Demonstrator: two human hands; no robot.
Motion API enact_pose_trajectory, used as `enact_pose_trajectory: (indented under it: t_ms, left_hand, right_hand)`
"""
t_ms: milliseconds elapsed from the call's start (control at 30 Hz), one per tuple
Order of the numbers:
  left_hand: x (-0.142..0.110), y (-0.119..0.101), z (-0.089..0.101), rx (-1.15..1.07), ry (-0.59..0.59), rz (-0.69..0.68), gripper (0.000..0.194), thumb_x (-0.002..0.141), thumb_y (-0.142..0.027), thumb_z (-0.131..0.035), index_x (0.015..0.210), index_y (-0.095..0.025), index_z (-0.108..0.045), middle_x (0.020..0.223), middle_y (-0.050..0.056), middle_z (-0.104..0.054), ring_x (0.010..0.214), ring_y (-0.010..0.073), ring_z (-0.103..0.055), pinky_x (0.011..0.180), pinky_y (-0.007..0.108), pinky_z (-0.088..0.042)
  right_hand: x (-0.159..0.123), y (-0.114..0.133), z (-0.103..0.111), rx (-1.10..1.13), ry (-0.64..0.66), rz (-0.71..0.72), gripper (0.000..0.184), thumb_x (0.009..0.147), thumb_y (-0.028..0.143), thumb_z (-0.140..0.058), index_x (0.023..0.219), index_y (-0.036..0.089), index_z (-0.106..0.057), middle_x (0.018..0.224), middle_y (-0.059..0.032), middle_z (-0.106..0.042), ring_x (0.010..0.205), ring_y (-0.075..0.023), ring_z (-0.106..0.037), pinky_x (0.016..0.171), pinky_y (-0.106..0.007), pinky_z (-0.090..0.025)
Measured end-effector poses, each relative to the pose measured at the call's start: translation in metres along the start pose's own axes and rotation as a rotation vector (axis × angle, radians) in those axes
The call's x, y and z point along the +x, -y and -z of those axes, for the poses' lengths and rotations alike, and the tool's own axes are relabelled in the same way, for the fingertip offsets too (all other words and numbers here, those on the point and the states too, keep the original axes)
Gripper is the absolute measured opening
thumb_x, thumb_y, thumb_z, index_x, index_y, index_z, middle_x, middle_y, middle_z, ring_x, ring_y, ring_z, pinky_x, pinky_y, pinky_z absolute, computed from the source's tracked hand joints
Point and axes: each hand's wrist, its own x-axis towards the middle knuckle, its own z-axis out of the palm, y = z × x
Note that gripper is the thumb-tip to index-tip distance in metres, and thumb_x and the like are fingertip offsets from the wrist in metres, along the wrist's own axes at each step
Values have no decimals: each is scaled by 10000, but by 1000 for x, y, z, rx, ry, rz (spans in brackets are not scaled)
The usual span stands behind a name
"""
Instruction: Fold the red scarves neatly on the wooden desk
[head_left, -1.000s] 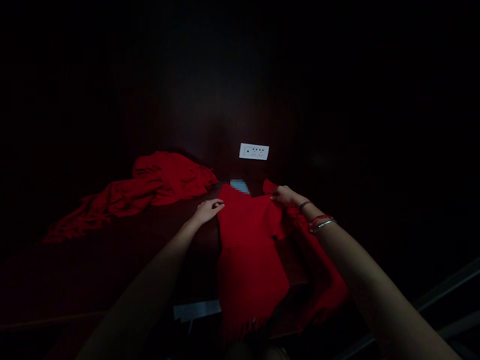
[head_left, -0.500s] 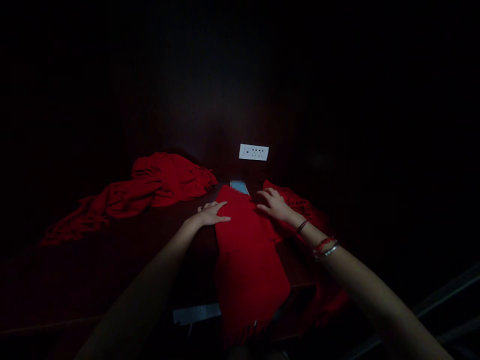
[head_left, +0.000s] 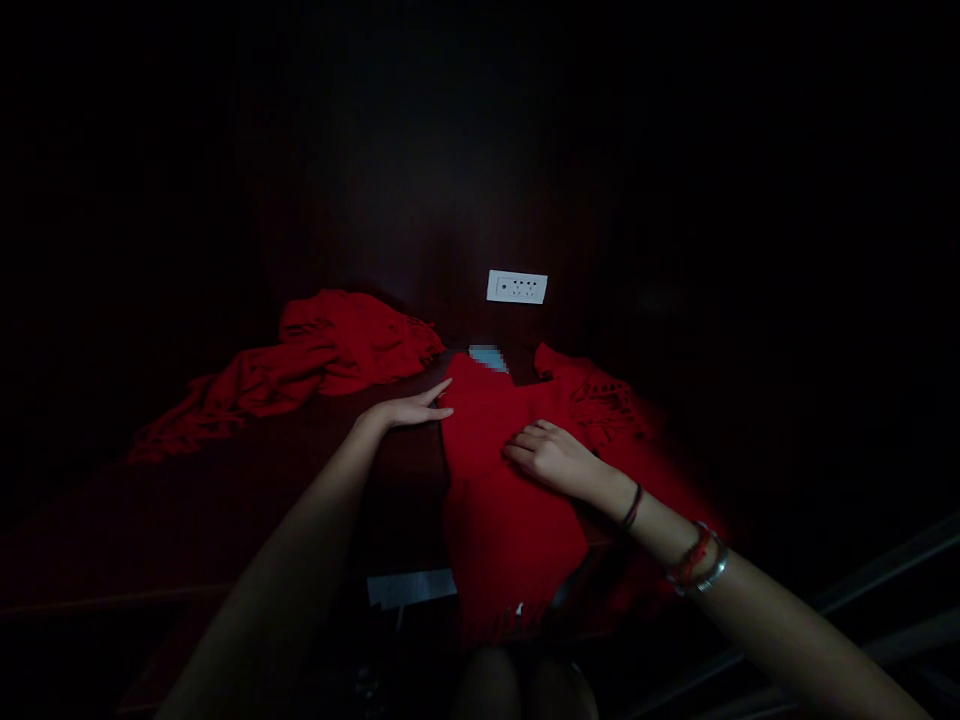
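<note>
A red fringed scarf (head_left: 484, 480) lies lengthwise in front of me, its fringed end hanging over the near edge of the dark table. My left hand (head_left: 414, 408) is at the scarf's left edge, with fingers and thumb apart. On the right half of the cloth rests my right hand (head_left: 551, 457), palm down, its fingers slightly bent and lying on the fabric. More red cloth with a fringe (head_left: 600, 395) spreads out to the right, partly behind my right arm; whether it belongs to the same scarf is hard to tell.
Another red fringed scarf (head_left: 337, 345) lies bunched at the back left. A light blue, blurred flat rectangle (head_left: 489, 357) sits beyond the scarf's far end. A white socket plate (head_left: 517, 287) is on the dark wall. Below the table's edge shows a pale strip (head_left: 412, 588).
My right hand has come down the scarf toward me from its far right side. The left hand stays at the left edge. The view has shifted slightly.
</note>
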Motion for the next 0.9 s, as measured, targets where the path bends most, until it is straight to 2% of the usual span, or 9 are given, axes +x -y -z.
enact_pose_trajectory:
  t_ms: [67, 167, 300, 400, 567, 700, 767, 800, 900]
  left_hand:
    - [-2, 0, 0, -61, -35, -50, 712, 701, -447, -455, 1290, -230, -120, 1303, 19, -289, 1146, 142, -311, 897, 220, -271]
    - [4, 0, -5, -96, -199, -79, 659, 693, -371, -483, 1267, -201, -207, 1163, 24, -463, 1036, 133, -430, 876, 233, -294]
    - [17, 3, -14, 48, -327, 83, 504, 695, -395, -487, 1166, -248, -384, 929, -5, -579, 907, 164, -497, 851, 332, -300]
    - [22, 6, -18, 156, -380, 180, 428, 695, -464, -469, 1080, -277, -463, 857, -4, -591, 912, 212, -484, 829, 421, -276]
    - [22, 3, -20, 330, -429, 189, 352, 758, -461, -387, 1053, -289, -473, 937, 28, -581, 941, 234, -458, 807, 472, -257]
    - [14, -12, -20, 432, -527, 135, 329, 805, -381, -332, 1087, -272, -461, 1106, 61, -487, 1033, 235, -394, 875, 468, -191]
    - [5, -20, -23, 447, -490, 0, 368, 809, -383, -321, 1137, -253, -423, 1179, 58, -426, 1091, 212, -344, 923, 410, -168]
    - [-1, -22, -26, 446, -420, -85, 393, 809, -399, -314, 1165, -253, -396, 1228, 47, -379, 1127, 202, -305, 940, 383, -157]
    - [-17, -26, -38, 413, -108, -220, 458, 805, -474, -271, 1232, -307, -280, 1331, -8, -220, 1210, 198, -150, 959, 387, -123]
  right_hand:
    - [2, 1, 0, -40, 15, 55, 267, 849, 211, -289, 931, 156, -537, 788, -74, -566, 764, -149, -477, 693, -291, -308]
    - [-1, -1, 5, -92, -7, 85, 256, 847, 183, -291, 927, 152, -532, 777, -68, -552, 740, -150, -464, 677, -292, -304]
    - [-12, -6, 12, -118, -73, 28, 273, 848, 157, -271, 962, 148, -519, 801, -80, -527, 766, -157, -446, 701, -306, -299]
    - [-18, -6, 4, -95, -30, 35, 260, 845, 171, -285, 945, 155, -524, 788, -71, -515, 766, -155, -442, 707, -303, -310]
    - [-21, 3, -13, 12, 0, -53, 228, 824, 194, -338, 966, 192, -517, 849, -56, -508, 809, -149, -436, 767, -303, -319]
    - [-17, 9, -6, 160, 8, -63, 266, 824, 195, -332, 1030, 220, -498, 886, -55, -506, 857, -138, -433, 781, -297, -326]
    - [-17, 8, -3, 233, 8, -83, 290, 822, 214, -341, 1081, 242, -470, 948, -58, -499, 908, -139, -425, 805, -309, -325]
    - [-17, 7, -3, 269, 8, -103, 310, 820, 246, -352, 1117, 253, -442, 1002, -63, -486, 954, -147, -411, 826, -323, -319]
    - [-23, 2, -7, 368, 63, -193, 439, 802, 387, -360, 1226, 285, -306, 1206, -71, -376, 1116, -200, -301, 889, -393, -276]
